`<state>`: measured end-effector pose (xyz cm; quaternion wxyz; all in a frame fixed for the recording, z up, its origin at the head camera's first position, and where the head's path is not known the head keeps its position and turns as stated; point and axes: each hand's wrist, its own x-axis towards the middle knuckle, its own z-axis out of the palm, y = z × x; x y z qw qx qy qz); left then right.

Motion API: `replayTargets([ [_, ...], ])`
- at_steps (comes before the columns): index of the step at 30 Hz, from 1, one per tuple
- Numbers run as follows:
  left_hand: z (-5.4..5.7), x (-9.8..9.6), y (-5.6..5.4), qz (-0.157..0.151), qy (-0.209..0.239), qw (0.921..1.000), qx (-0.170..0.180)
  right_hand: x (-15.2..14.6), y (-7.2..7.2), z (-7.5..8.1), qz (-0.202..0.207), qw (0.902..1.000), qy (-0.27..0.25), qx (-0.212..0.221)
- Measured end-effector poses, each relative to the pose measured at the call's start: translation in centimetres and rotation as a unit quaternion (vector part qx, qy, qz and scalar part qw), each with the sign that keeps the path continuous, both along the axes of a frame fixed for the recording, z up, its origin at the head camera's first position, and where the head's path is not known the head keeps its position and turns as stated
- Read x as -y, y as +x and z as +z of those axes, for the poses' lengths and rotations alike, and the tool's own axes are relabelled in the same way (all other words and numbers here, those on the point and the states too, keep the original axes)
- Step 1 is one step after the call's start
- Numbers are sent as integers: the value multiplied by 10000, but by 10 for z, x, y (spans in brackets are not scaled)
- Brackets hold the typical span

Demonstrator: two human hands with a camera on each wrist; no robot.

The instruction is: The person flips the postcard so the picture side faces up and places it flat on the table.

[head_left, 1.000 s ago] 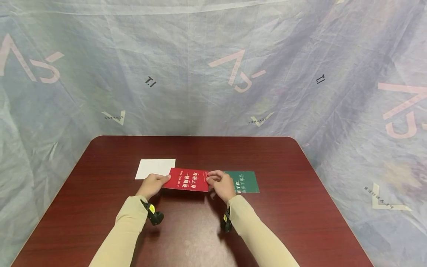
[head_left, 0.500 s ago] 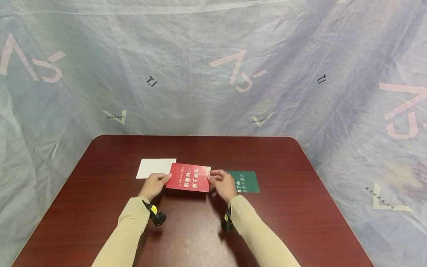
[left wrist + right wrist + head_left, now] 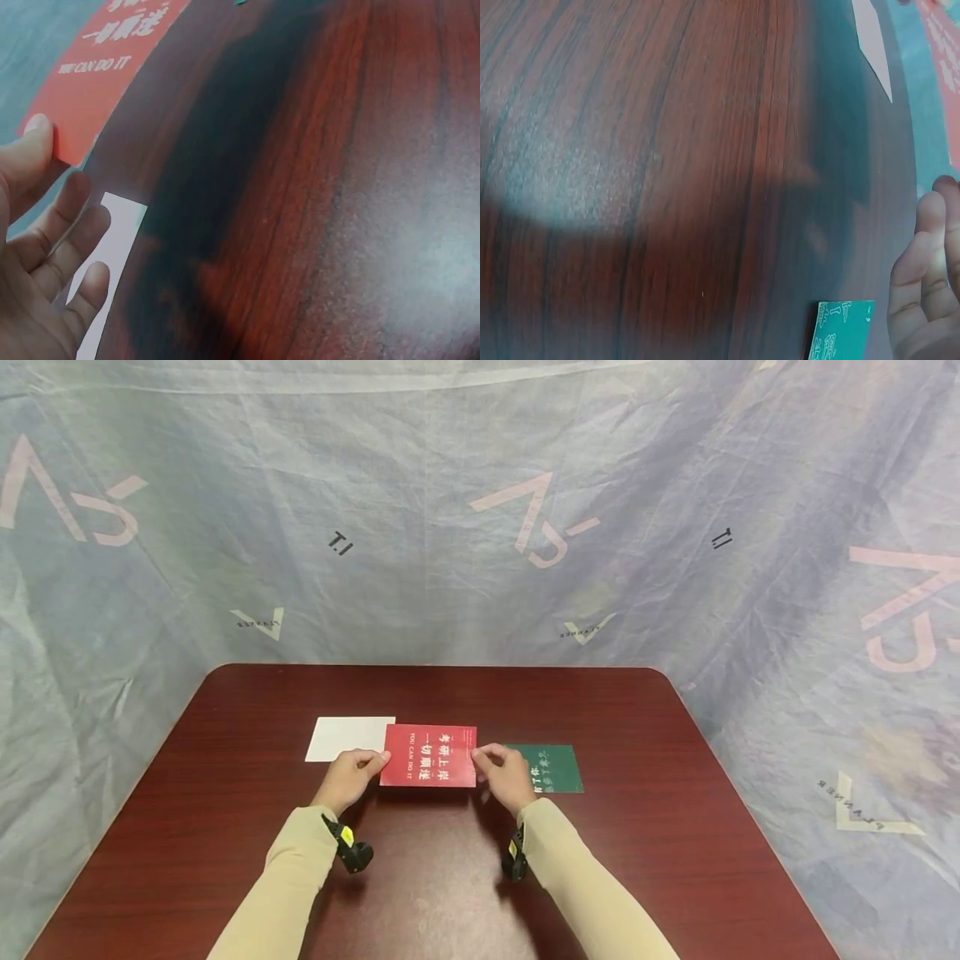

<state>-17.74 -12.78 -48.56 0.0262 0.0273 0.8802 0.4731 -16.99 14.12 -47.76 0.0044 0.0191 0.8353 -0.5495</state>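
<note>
A red card (image 3: 429,756) with white characters and the words "YOU CAN DO IT" is held raised over the table, its printed side facing the head camera and the lettering turned sideways. My left hand (image 3: 347,777) pinches its left edge, thumb on the printed face; the left wrist view shows the other fingers (image 3: 90,225) spread below the card. At the opposite edge, my right hand (image 3: 510,777) pinches with thumb and index finger. In the right wrist view only a strip of the red card (image 3: 943,60) shows above the right fingers (image 3: 915,259).
On the dark red wooden table (image 3: 420,877), a white card (image 3: 348,739) lies at the back left, partly behind the red one. A green card (image 3: 557,768) with white writing lies right of my right hand, partly covered by it. A grey printed cloth (image 3: 420,527) hangs behind.
The red card has tilted up toward the head camera, then levelled from its slant, and shifted slightly right. Both hands have moved slightly right with it; the white and green cards stay put.
</note>
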Motion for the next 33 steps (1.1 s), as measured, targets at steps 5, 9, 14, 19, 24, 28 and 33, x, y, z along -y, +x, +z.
replayTargets([
  [5,1,-5,3,-85,-177,9997,-148,-4,1,0,-68,9999,-66,42],
  [9,4,-10,4,-103,-245,9994,-235,-8,3,-1,-152,9998,-102,105],
  [14,4,-14,5,-151,-264,9991,-287,-12,4,0,-220,9995,-193,111],
  [19,2,-16,4,-155,-232,9992,-294,-15,4,-1,-226,9993,-274,131],
  [24,2,-19,3,-153,-221,9993,-265,-16,5,-1,-264,9990,-306,179],
  [28,4,-20,5,-115,-243,9993,-244,-16,6,0,-288,9992,-215,168],
  [33,4,-21,5,-128,-301,9993,-193,-18,7,0,-299,9991,-253,173],
])
